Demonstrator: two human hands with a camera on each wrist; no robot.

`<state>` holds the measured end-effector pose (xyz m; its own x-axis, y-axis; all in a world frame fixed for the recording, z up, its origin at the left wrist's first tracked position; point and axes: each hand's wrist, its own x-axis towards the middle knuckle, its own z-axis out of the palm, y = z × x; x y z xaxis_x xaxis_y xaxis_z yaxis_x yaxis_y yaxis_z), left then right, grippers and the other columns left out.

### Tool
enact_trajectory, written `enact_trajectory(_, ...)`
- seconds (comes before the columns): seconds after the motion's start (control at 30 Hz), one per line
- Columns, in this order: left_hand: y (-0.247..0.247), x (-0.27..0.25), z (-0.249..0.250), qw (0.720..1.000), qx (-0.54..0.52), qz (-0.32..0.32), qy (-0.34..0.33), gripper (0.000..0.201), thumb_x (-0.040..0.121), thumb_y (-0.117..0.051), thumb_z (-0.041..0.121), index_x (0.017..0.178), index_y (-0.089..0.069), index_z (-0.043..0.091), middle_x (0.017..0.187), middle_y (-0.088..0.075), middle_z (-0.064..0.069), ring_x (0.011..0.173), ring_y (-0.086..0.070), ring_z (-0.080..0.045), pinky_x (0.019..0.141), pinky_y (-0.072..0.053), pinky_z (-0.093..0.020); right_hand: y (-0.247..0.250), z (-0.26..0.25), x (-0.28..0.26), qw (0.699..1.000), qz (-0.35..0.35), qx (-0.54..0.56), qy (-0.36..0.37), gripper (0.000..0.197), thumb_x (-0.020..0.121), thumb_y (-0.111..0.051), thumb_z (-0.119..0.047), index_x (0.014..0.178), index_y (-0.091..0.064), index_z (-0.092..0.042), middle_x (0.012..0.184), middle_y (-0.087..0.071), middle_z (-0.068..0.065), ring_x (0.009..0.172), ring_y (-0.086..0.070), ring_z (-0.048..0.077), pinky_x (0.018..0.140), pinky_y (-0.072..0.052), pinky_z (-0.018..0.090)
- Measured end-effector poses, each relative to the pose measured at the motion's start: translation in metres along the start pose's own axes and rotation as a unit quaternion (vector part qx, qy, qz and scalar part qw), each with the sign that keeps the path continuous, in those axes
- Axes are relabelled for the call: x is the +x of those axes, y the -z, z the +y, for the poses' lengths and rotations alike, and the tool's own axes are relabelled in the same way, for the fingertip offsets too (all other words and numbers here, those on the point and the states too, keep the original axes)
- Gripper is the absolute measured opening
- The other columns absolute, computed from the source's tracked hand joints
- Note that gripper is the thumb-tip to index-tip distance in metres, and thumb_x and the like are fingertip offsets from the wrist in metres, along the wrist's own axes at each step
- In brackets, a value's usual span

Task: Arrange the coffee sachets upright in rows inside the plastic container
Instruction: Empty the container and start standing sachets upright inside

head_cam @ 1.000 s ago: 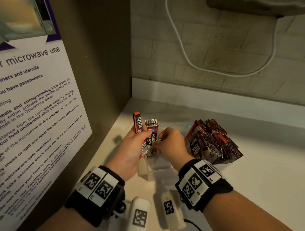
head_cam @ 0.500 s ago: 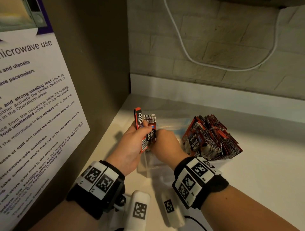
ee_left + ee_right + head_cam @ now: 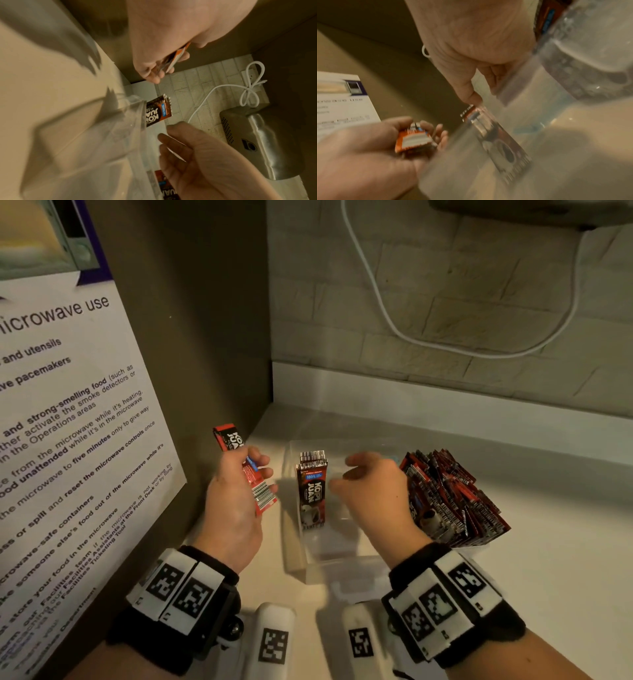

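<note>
With the right hand [image 3: 371,491] hovering loose and empty and the left hand [image 3: 236,501] pinching spare sachets [image 3: 255,479], the upright sachets [image 3: 311,491] are standing unsupported in the clear container [image 3: 342,571], risking toppling.

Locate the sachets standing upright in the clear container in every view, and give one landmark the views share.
Head: upright sachets at centre, between the hands.
Left wrist: upright sachets at centre, sticking up behind the container's rim.
Right wrist: upright sachets right of centre, blurred behind the clear wall.
Shared landmark: the left hand gripping other sachets.
</note>
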<state>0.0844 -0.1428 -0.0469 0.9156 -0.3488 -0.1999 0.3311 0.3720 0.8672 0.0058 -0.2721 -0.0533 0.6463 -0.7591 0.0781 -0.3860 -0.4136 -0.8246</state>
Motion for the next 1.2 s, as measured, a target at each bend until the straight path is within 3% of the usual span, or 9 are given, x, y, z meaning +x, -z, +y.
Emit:
enact_trajectory(0.13,-0.003,-0.002,0.003,0.998,0.023,-0.052,-0.026,0.022,0.098,-0.050,0.024,0.091,-0.069,0.017,0.072,-0.067,0.006,0.060,-0.062,-0.004,0.054,-0.051,-0.019,0.014,-0.015,-0.001,0.990,0.014,0.136,0.036,0.017,0.079,-0.070,-0.009,0.095,-0.068,-0.015,0.073,-0.063,-0.005,0.064,-0.057,0.007,0.062,-0.046,0.024)
enact_trajectory(0.27,-0.010,-0.008,-0.001,0.994,0.037,-0.083,-0.060,0.015,0.093,-0.057,0.020,0.098,-0.071,0.018,0.087,-0.076,0.004,0.072,-0.071,-0.010,0.060,-0.057,-0.024,0.017,-0.033,-0.015,0.973,-0.087,0.205,0.060,0.017,0.075,-0.076,-0.003,0.086,-0.067,-0.013,0.069,-0.062,0.001,0.047,-0.050,-0.002,0.046,-0.039,0.013)
enact_trajectory(0.47,-0.019,-0.008,-0.005,0.995,0.038,-0.037,-0.081,0.007,0.086,-0.067,0.014,0.091,-0.072,0.015,0.079,-0.076,-0.002,0.069,-0.072,-0.017,0.059,-0.056,-0.026,0.008,-0.037,-0.029,0.982,-0.044,0.068,0.172,0.033,0.064,-0.085,-0.009,0.093,-0.075,-0.021,0.070,-0.059,-0.021,0.055,-0.053,-0.010,0.053,-0.040,0.008)
enact_trajectory(0.57,-0.018,-0.009,-0.007,0.992,0.065,-0.031,-0.099,0.015,0.078,-0.072,0.029,0.086,-0.072,0.017,0.077,-0.075,-0.003,0.071,-0.071,-0.020,0.061,-0.054,-0.031,0.007,-0.036,-0.032,0.980,-0.031,0.033,0.193,0.033,0.063,-0.086,-0.022,0.094,-0.075,-0.023,0.073,-0.064,-0.019,0.057,-0.055,-0.005,0.058,-0.046,0.012)
enact_trajectory(0.67,-0.020,-0.013,-0.007,0.987,0.104,-0.046,-0.115,0.028,0.077,-0.065,0.043,0.078,-0.071,0.016,0.072,-0.073,-0.004,0.067,-0.070,-0.018,0.057,-0.054,-0.030,0.004,-0.034,-0.028,0.984,-0.017,0.034,0.176,0.020,0.071,-0.082,-0.025,0.088,-0.072,-0.021,0.079,-0.071,-0.008,0.060,-0.058,-0.001,0.061,-0.052,0.020)
enact_trajectory(0.77,-0.020,-0.014,-0.003,0.985,0.109,-0.057,-0.122,0.024,0.080,-0.066,0.039,0.085,-0.073,0.017,0.070,-0.065,-0.004,0.054,-0.056,-0.007,0.050,-0.044,-0.025,0.006,-0.029,-0.023,0.987,-0.029,0.087,0.133,0.004,0.080,-0.074,-0.016,0.083,-0.071,-0.015,0.070,-0.069,-0.002,0.062,-0.063,0.013,0.060,-0.054,0.036)
enact_trajectory(0.87,-0.016,-0.010,0.007,0.985,0.104,-0.080,-0.113,0.011,0.084,-0.069,0.017,0.093,-0.074,0.020,0.065,-0.057,0.000,0.054,-0.043,-0.006,0.053,-0.036,-0.025,0.015,-0.025,-0.020,0.980,-0.106,0.153,0.072,0.008,0.082,-0.071,-0.011,0.080,-0.071,-0.018,0.067,-0.066,-0.003,0.060,-0.059,0.011,0.053,-0.046,0.024)
enact_trajectory(1.0,-0.014,-0.007,0.012,0.977,0.129,-0.110,-0.131,0.022,0.077,-0.074,0.005,0.068,-0.075,0.026,0.062,-0.066,0.005,0.065,-0.048,-0.019,0.052,-0.040,-0.022,0.021,-0.021,-0.019,0.964,-0.202,0.168,0.040,0.018,0.086,-0.064,-0.001,0.083,-0.071,-0.017,0.072,-0.066,0.003,0.058,-0.056,0.003,0.051,-0.043,0.012)
enact_trajectory(1.2,-0.010,-0.002,-0.005,0.962,0.208,-0.093,-0.149,0.017,0.074,-0.079,0.004,0.086,-0.072,0.014,0.073,-0.071,0.004,0.055,-0.060,0.002,0.052,-0.043,-0.010,0.016,-0.003,-0.011,0.980,-0.163,0.109,-0.005,0.028,0.075,-0.071,0.007,0.061,-0.058,-0.014,0.059,-0.061,0.002,0.048,-0.054,0.008,0.046,-0.043,0.016)
